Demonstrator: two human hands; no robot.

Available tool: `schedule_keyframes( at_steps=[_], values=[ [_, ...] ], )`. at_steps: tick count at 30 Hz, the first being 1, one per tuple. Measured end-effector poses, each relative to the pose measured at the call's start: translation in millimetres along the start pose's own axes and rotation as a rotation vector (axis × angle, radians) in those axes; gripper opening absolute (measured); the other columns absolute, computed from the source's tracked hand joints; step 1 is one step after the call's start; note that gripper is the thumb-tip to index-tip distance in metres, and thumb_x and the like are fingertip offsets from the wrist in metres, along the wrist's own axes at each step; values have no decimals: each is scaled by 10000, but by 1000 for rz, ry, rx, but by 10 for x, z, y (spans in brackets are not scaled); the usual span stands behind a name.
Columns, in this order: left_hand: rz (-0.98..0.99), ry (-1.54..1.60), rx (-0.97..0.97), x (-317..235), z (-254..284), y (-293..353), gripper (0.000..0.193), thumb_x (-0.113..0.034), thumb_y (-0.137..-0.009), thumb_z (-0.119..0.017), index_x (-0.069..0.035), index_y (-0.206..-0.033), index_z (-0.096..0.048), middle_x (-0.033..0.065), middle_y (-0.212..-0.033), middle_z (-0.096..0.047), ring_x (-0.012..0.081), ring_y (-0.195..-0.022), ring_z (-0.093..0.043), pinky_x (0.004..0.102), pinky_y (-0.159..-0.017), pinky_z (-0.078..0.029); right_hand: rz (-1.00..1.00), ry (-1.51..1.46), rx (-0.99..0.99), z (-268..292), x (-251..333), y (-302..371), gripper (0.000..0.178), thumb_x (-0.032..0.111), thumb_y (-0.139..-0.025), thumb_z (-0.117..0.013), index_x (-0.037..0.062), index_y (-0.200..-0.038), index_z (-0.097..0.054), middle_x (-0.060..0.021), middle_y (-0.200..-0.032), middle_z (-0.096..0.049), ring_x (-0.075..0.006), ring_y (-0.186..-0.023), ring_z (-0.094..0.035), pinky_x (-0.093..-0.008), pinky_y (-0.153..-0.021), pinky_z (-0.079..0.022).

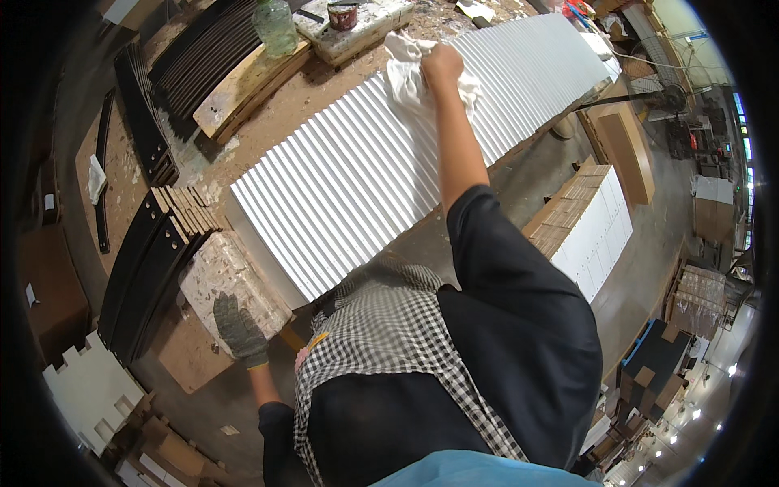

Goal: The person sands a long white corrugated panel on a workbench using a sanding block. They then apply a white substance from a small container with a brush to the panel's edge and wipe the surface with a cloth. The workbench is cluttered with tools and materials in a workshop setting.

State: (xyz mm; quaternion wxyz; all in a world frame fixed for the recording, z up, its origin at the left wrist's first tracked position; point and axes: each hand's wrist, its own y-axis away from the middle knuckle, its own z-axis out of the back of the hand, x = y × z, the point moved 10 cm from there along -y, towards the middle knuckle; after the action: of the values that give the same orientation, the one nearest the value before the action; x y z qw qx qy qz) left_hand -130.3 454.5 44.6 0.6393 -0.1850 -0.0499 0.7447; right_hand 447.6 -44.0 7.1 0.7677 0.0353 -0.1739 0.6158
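Observation:
A white cloth (404,79) is bunched under my bare right hand (442,66), whose fingers are closed round it. It rests on a long row of white slats (324,195) laid side by side across the workbench. My left hand (238,329), in a grey glove, lies with fingers stretched out on the near end of a paint-stained block (231,272). Nothing shows in that hand. Just left of the block stands a stack of curved black boards (134,264) with raw wood ends.
At the back stand a clear green-tinted bottle (274,28), a small paint-smeared cup (342,15) and a stained white slab (357,36). More curved black strips (203,61) lie at the far left. Right of the bench is a stack of white-faced boards (588,231).

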Motion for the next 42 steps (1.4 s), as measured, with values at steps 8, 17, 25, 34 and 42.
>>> schedule_keyframes(
  at_steps=[8,17,25,34,42],
  values=[
    [54,-11,-9,1,0,85,340,-146,-1028,-543,44,-1286,-655,217,-1362,-636,416,-1319,-549,522,-1175,-378,130,22,-46,379,-544,882,333,369,-803,-777,74,-957,-762,-138,-1000,-718,-351,-943,-693,-474,-836,-549],
    [38,-6,-19,-62,86,-47,326,-144,-1028,-546,51,-1261,-664,220,-1362,-635,412,-1314,-554,527,-1165,-393,38,66,96,-74,40,89,197,217,-798,-694,47,-858,-775,-200,-950,-742,-384,-907,-724,-496,-780,-570],
    [3,19,-24,-52,95,-57,325,-136,-1026,-544,60,-1259,-656,235,-1368,-627,403,-1314,-556,521,-1177,-383,212,46,-156,140,257,360,248,270,-847,-726,236,-1089,-770,-136,-1011,-703,-340,-955,-693,-488,-816,-558],
    [36,1,10,-142,113,-75,352,-205,-1073,-517,50,-1279,-646,243,-1414,-593,411,-1336,-540,520,-1149,-409,-90,467,249,1680,-2186,2052,380,398,-839,-710,70,-1009,-802,-169,-1055,-716,-361,-995,-681,-461,-877,-546],
    [-55,-20,-17,-106,58,-44,339,-170,-1062,-528,63,-1279,-643,243,-1400,-602,410,-1324,-550,520,-1164,-396,205,224,-393,2146,-1412,1191,285,353,-935,-715,72,-968,-757,-112,-929,-731,-337,-884,-661,-442,-801,-520]
  ],
)
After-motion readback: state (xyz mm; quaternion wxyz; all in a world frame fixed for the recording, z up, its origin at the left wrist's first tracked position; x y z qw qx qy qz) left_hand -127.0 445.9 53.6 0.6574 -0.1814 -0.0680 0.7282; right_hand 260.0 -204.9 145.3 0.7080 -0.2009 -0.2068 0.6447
